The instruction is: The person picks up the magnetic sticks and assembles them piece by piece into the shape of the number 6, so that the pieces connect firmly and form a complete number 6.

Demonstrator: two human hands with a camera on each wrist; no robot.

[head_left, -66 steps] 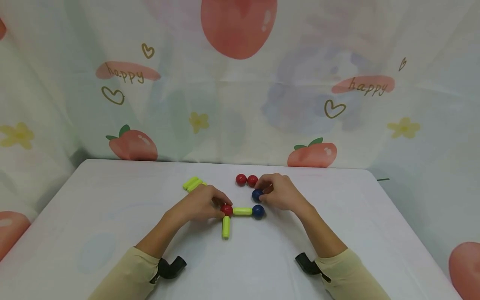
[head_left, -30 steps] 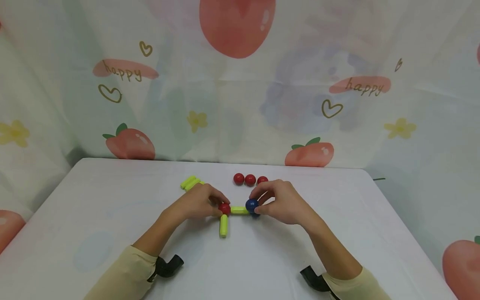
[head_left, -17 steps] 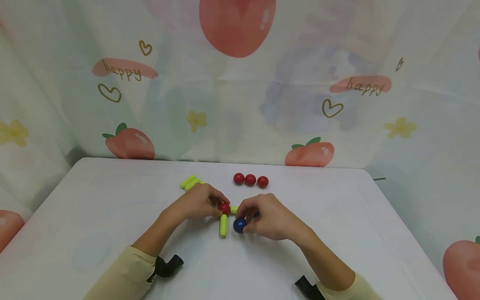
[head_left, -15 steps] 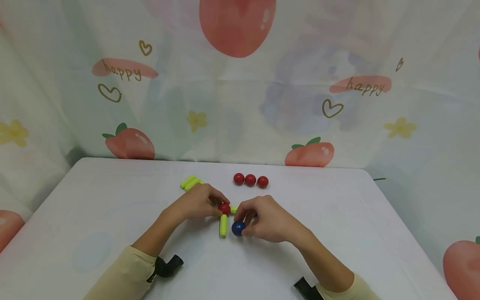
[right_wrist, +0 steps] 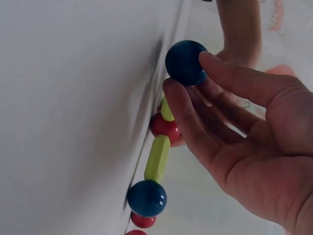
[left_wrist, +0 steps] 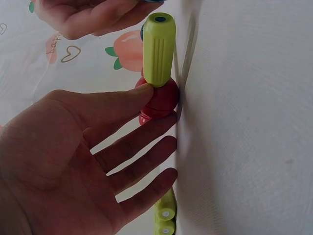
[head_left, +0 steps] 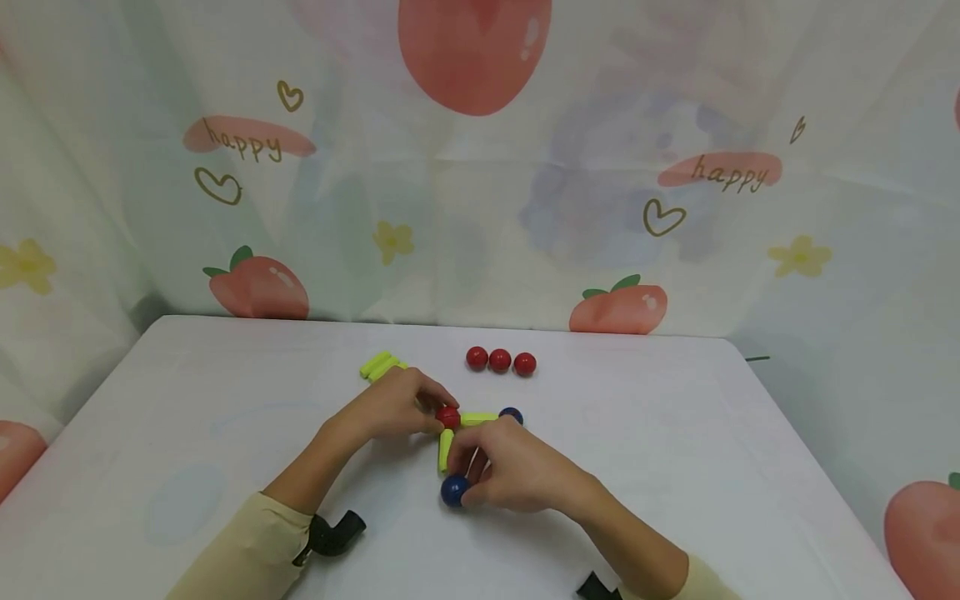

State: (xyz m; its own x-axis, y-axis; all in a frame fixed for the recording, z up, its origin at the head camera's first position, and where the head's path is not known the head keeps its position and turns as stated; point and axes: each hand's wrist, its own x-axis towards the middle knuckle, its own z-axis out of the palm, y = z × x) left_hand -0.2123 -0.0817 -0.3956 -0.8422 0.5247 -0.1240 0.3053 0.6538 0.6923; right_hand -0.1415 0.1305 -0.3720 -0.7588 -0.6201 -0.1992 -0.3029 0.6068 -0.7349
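I'm pinching a blue ball [head_left: 454, 491] near the free end of the green stick [head_left: 444, 452], right grip [head_left: 513, 467] parted ball-wide, left grip [head_left: 393, 406] likewise pinching a red ball [head_left: 447, 417], presumably steadying the stick.

Curtains [head_left: 465, 200] printed with red fruit [head_left: 261, 287] and "happy" lettering [head_left: 243, 140] are surrounding a white table [head_left: 750, 467], forming a draped tabletop booth and hiding whatever room is standing beyond

The right grip [right_wrist: 264, 166] pinches a blue ball [right_wrist: 185, 62] — beyond it, a lime rod [right_wrist: 157, 159] touches a red ball [right_wrist: 163, 126].
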